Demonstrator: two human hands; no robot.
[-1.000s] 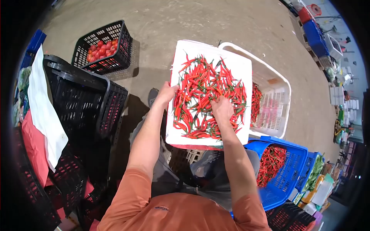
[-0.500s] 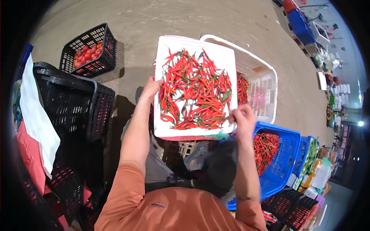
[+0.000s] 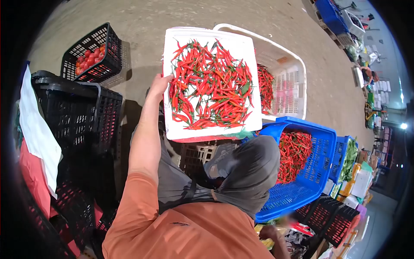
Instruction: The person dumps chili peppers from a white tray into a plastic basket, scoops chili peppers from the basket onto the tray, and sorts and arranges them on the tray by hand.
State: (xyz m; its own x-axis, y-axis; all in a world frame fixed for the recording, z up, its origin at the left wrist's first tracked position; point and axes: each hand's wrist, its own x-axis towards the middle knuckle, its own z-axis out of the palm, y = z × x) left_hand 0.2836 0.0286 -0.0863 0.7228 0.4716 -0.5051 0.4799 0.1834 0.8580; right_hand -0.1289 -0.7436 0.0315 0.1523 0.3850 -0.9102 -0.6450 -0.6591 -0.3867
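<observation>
My left hand (image 3: 161, 85) is closed on the left edge of a white foam tray (image 3: 172, 131). Red chili peppers (image 3: 211, 93) with green stems lie spread over the tray, with white gaps between them. My right hand (image 3: 271, 233) is low beside my right hip, in shadow, near a yellow and red package. Its fingers are too dark to make out. Just right of my knee, a blue crate (image 3: 312, 172) holds a heap of red chilies (image 3: 294, 156). Behind the tray, a white basket (image 3: 293, 64) has more chilies (image 3: 265, 88) at its left end.
At the upper left, a black crate (image 3: 113, 54) holds tomatoes (image 3: 91, 59). Larger black crates (image 3: 73, 116) stand along my left side, with white paper (image 3: 39, 129) draped over them. Another black crate (image 3: 332, 222) is at the lower right. Green vegetables (image 3: 349, 159) fill a second blue crate.
My right hand has let go of the tray's right side and dropped down beside my right hip. My left hand still grips the tray, which appears slightly higher and further left in view.
</observation>
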